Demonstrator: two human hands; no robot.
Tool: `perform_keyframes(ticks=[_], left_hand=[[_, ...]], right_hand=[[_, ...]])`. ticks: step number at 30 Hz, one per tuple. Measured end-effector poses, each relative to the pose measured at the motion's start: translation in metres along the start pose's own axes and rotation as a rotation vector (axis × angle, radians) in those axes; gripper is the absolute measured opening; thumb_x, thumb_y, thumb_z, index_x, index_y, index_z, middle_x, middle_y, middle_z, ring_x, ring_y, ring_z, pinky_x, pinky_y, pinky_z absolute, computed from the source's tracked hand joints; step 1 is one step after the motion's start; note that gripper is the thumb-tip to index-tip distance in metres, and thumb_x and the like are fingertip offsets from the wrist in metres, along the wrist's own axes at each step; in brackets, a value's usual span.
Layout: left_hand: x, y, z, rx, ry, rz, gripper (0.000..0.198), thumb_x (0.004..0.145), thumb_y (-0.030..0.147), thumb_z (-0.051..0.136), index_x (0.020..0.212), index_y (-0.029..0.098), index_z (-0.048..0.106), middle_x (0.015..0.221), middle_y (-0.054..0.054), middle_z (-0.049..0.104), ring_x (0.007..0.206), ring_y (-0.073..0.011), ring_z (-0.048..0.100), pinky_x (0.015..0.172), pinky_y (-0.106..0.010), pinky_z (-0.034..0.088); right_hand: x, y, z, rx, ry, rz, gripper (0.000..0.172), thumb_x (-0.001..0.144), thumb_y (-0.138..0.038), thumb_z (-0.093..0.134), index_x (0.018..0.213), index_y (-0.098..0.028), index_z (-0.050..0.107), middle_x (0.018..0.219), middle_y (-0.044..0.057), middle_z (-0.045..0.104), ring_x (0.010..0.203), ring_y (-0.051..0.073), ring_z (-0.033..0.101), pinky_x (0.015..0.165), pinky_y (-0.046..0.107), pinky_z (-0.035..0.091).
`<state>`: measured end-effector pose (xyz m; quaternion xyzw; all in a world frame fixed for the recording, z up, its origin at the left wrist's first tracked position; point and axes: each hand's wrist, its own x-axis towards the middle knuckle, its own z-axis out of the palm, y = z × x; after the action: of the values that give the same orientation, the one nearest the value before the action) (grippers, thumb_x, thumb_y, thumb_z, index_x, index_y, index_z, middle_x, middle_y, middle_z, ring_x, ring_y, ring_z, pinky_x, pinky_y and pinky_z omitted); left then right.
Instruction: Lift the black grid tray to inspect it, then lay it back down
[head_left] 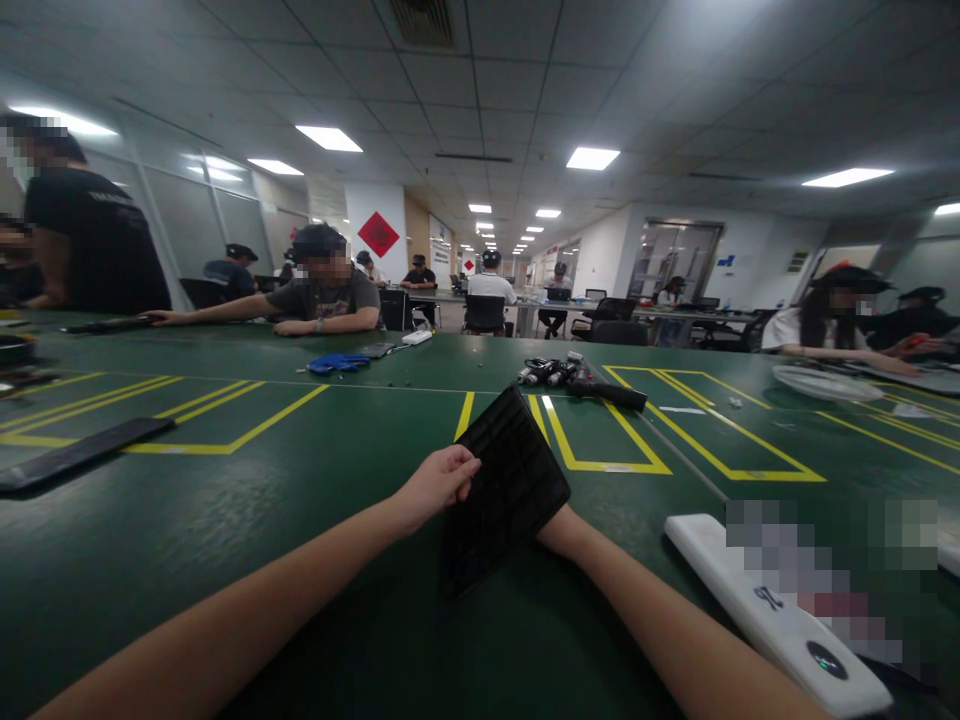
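Observation:
A flat, black rectangular piece with a quilted grid surface (pixel 514 480), perhaps a case or pouch, is held tilted above the green table. My right hand (pixel 562 530) grips it from behind at the lower right; most of its fingers are hidden by the piece. In front of the left side of the black piece is my left hand (pixel 442 480), its fingers curled and thumb and forefinger pressed together. What the left fingertips pinch, if anything, is too small to make out.
A white power strip-like device (pixel 772 610) lies at my right. Cables with a black handle (pixel 585 380) sit ahead, a blue glove-like item (pixel 337 363) beyond. At left is a long dark bar (pixel 82 458). Yellow tape (pixel 615 467) marks the table. Other people sit around it.

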<state>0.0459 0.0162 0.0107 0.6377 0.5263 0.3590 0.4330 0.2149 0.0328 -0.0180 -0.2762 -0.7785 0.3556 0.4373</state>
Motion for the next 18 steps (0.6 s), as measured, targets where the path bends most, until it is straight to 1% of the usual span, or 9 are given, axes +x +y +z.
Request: perform_keyframes(ticks=[4,7,9,11,14,16,18], left_hand=[[0.001,-0.005,0.001,0.225,0.064,0.111,0.025,0.078,0.042,0.043,0.075,0.018,0.041,0.046,0.008,0.041,0.043,-0.0083,0.038,0.044,-0.02,0.028],[-0.001,-0.007,0.0,0.438,0.141,0.163,0.029,0.08,0.046,0.038,0.07,0.019,0.042,0.049,0.006,0.042,0.046,-0.0104,0.041,0.047,-0.022,0.028],[-0.003,-0.006,-0.002,0.531,0.173,0.171,0.033,0.082,0.047,0.033,0.071,0.019,0.043,0.054,0.004,0.045,0.051,-0.012,0.044,0.049,-0.023,0.028],[-0.006,-0.003,-0.003,0.586,0.171,0.183,0.033,0.084,0.046,0.03,0.074,0.019,0.045,0.06,0.002,0.05,0.057,-0.0136,0.048,0.051,-0.024,0.03],[-0.009,0.001,-0.005,0.64,0.119,0.208,0.028,0.085,0.041,0.032,0.078,0.019,0.047,0.068,0.0,0.054,0.064,-0.0149,0.051,0.055,-0.024,0.032],[-0.01,0.001,-0.006,0.675,0.097,0.193,0.028,0.085,0.04,0.031,0.076,0.019,0.047,0.068,-0.001,0.054,0.064,-0.0153,0.051,0.055,-0.024,0.032],[-0.01,0.001,-0.005,0.704,0.103,0.169,0.032,0.086,0.042,0.029,0.072,0.019,0.047,0.066,-0.001,0.053,0.062,-0.0157,0.051,0.054,-0.024,0.03]], right_hand=[[-0.002,0.002,-0.002,0.016,-0.012,-0.034,0.027,0.079,-0.024,0.046,0.103,-0.019,0.059,0.107,0.006,0.062,0.097,0.019,0.057,0.088,0.035,0.044],[-0.002,0.003,-0.003,-0.026,-0.009,-0.045,0.028,0.078,-0.022,0.047,0.103,-0.019,0.058,0.111,0.007,0.06,0.102,0.019,0.054,0.092,0.036,0.042],[-0.002,0.003,-0.003,-0.069,-0.014,-0.048,0.029,0.078,-0.022,0.047,0.105,-0.019,0.057,0.113,0.007,0.059,0.103,0.019,0.054,0.093,0.035,0.042],[-0.002,0.003,-0.003,-0.093,-0.029,-0.043,0.03,0.078,-0.023,0.046,0.107,-0.018,0.056,0.113,0.007,0.059,0.101,0.018,0.055,0.093,0.034,0.043],[-0.002,0.006,-0.003,-0.121,-0.041,-0.037,0.03,0.08,-0.024,0.045,0.107,-0.017,0.056,0.112,0.008,0.059,0.1,0.018,0.056,0.092,0.034,0.043],[-0.002,0.008,-0.003,-0.146,-0.035,-0.044,0.03,0.08,-0.024,0.045,0.107,-0.016,0.056,0.114,0.009,0.058,0.102,0.019,0.055,0.094,0.034,0.042],[-0.002,0.009,-0.002,-0.159,-0.029,-0.041,0.031,0.08,-0.023,0.045,0.109,-0.015,0.055,0.116,0.01,0.057,0.105,0.019,0.053,0.095,0.035,0.041]])
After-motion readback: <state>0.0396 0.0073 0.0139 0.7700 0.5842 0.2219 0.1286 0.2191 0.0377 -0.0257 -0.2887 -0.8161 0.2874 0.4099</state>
